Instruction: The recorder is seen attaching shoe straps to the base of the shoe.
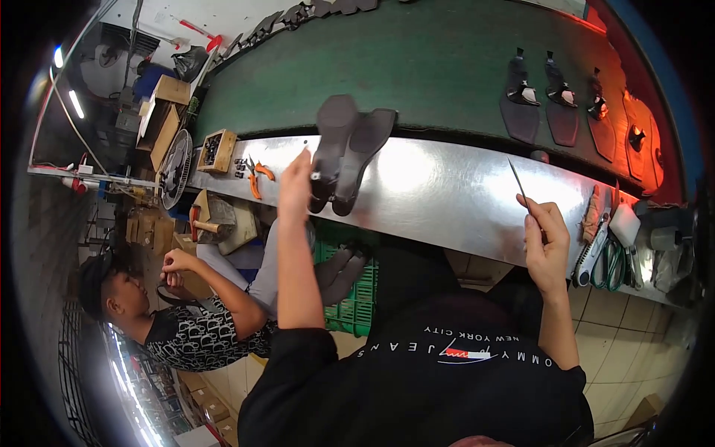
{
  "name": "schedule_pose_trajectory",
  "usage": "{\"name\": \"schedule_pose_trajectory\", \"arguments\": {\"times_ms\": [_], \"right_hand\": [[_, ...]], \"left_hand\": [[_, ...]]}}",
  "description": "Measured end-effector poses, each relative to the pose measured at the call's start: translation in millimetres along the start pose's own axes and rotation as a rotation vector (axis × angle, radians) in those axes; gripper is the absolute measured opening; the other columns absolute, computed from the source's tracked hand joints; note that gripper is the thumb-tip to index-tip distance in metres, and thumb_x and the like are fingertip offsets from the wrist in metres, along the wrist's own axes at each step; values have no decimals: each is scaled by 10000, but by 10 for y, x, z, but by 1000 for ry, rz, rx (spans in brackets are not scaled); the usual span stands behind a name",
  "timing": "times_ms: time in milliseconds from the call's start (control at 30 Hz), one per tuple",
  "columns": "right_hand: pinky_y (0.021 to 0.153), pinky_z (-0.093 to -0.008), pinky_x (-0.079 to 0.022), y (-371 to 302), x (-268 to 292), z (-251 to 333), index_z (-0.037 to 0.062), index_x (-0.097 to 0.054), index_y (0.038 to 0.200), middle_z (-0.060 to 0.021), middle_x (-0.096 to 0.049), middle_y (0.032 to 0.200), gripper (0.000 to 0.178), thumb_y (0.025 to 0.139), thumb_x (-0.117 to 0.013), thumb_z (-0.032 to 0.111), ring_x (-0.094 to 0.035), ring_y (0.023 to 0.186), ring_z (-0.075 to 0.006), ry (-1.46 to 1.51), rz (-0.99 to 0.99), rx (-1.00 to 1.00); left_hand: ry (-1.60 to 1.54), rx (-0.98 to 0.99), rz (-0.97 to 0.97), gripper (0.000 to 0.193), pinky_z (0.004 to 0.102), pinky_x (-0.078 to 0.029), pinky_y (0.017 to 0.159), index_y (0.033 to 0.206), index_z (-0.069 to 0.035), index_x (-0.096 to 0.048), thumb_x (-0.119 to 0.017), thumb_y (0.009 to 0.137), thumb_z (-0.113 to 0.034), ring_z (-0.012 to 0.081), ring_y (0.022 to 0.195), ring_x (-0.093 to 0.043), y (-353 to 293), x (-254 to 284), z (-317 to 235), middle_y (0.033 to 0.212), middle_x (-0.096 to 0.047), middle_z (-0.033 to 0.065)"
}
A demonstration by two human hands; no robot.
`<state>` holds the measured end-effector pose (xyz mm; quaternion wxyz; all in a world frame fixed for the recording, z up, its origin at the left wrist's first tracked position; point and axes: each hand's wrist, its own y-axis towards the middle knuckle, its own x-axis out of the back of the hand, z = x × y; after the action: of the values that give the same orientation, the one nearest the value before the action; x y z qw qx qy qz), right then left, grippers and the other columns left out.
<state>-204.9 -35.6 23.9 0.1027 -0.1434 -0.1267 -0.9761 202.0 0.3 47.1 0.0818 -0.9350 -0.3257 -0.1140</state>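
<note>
A pair of dark flat sandals [344,149] lies across the metal ledge, toes reaching over the edge of the green conveyor belt. My left hand [296,186] is right beside the left sandal, at its strap with a small shiny fitting. Its fingers are blurred, so I cannot see whether they grip the strap. Over the ledge on the right, my right hand [547,235] is closed around a thin, dark, pointed tool [519,184], its tip aimed up and to the left.
The green conveyor belt [417,67] carries several sandals [562,104] toward a red-lit opening. Orange-handled pliers [257,179] and a wooden box [217,151] are on the metal ledge [439,201]; a utility knife [592,257] lies right. A seated co-worker [201,313] and green crate [357,305] are left.
</note>
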Motion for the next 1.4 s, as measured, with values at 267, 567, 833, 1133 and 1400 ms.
{"name": "schedule_pose_trajectory", "arguments": {"times_ms": [267,567,833,1133,1400], "right_hand": [[636,-382,-451,167,328,-441,20,-598,1155,-142,-572,821,327,831,-564,44,-577,709,-296,-469,-149,-50],[757,-449,-451,245,509,-601,102,-536,1244,-128,-547,839,440,812,-620,96,-576,815,-323,-726,-30,-104],[1013,-496,-325,251,616,-656,117,-569,1204,-97,-506,884,489,731,-681,64,-537,855,-281,-713,-94,-31],[777,-379,-428,197,656,-255,93,-594,1176,-105,-521,956,468,721,-687,34,-515,825,-279,-550,-278,194],[1022,-390,-367,242,548,-250,35,-465,1019,-208,-488,1312,331,820,-703,151,-484,1203,-255,991,-80,59]], "left_hand": [[62,-375,-4,391,277,-450,915,1218,38,-569,-638,893,-166,168,1046,-588,274,-887,-120,1168,-619,126],[505,-833,254,502,437,-389,996,1193,-57,-602,-703,794,-344,402,1195,-494,637,-3554,12,1265,-546,221],[439,-666,273,357,456,-333,1048,957,-65,-698,-734,747,-351,445,1239,-432,538,-3884,63,1266,-544,231],[-55,-745,126,199,307,-493,766,928,-44,-683,-697,730,-56,218,876,-607,454,-3805,-179,1056,-570,103],[-663,-9,816,264,301,-490,871,972,-13,-547,-632,739,77,189,1001,-594,-943,-2438,-516,1174,-604,159]]}}
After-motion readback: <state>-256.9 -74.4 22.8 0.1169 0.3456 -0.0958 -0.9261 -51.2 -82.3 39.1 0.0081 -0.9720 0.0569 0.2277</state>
